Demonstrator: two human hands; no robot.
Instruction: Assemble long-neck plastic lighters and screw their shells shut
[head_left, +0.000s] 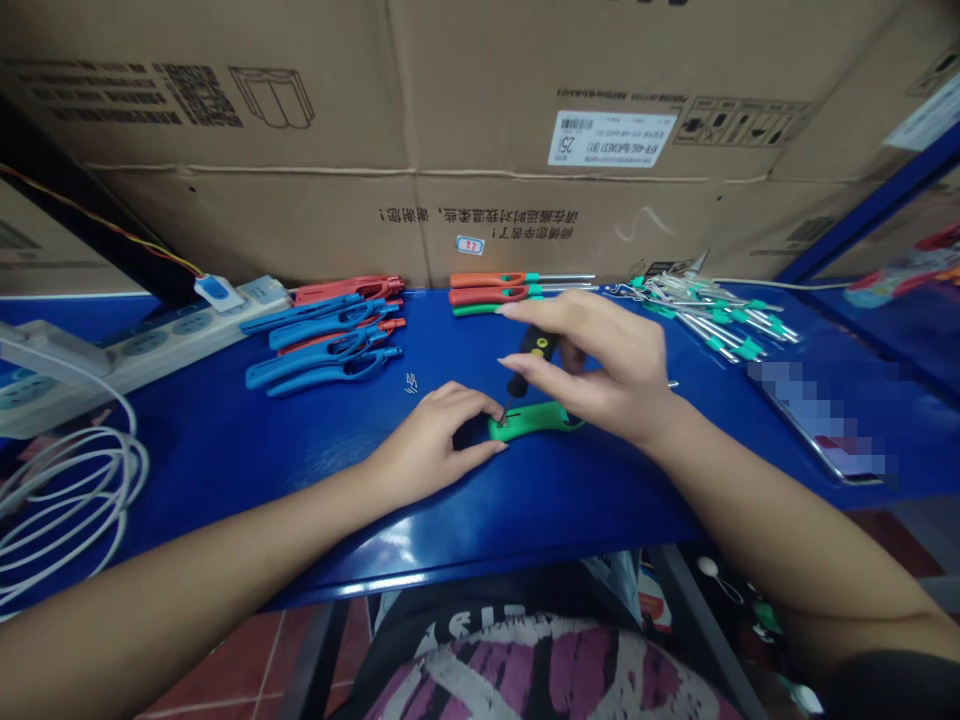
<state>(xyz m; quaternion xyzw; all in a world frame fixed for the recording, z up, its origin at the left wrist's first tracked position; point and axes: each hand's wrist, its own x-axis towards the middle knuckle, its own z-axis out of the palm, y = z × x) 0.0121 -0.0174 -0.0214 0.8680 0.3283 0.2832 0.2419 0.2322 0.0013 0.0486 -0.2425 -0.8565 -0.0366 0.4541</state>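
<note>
My right hand grips a black screwdriver with yellow marks, its shaft slanting down and to the left. The tip meets the left end of a green plastic lighter body lying on the blue table. With thumb and fingertips, my left hand pinches that same left end, near the tip. Any screw under the tip is too small to make out. Part of the green body's right end is hidden behind my right hand. A few small screws lie on the table beyond my left hand.
Blue lighter bodies and red ones are piled at the left, by a white power strip. Lighters with metal tubes lie at the back. Metal tubes with green ends and a phone are at right; a coiled white cable lies left.
</note>
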